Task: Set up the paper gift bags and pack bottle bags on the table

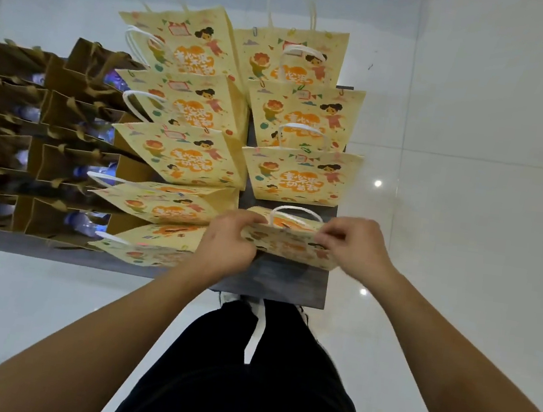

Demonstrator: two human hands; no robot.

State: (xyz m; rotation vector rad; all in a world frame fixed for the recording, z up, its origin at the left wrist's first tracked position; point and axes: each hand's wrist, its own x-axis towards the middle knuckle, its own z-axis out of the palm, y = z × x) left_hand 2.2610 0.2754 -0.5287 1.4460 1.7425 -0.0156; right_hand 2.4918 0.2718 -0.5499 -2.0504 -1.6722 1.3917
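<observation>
Two hands work one yellow printed gift bag [287,242] at the near right corner of the table [287,284], and the way they hold it suggests the bag is being pulled open from flat. The left hand [229,238] has its fingers curled over the bag's left end, apparently gripping the top edge there, while the right hand [351,242] pinches the paper at the right end near the mouth; gripping both ends like this lets the sides be drawn apart so the base can square up. The bag's white handle [296,214] arches up between the hands, on the far side. The bag lies low and slanted, not yet standing, so by my reading this one is mid-setup. Just beyond it, toward the far right corner, three more yellow gift bags [296,174] stand upright in a column, printed faces toward the person, likely lined up so the next bag simply takes the free near slot. Beside them a second column of the same bags [180,152] runs down the middle of the table, its two nearest bags tilted toward the near edge. On the left part of the table, brown paper bottle bags [71,165] are packed in tight rows, with bluish bottle tops [95,172] showing in several open mouths; they look ready to go into the yellow bags. Dark trousers with a white drawstring [256,335] show below the near edge, over pale floor tiles [476,163].
</observation>
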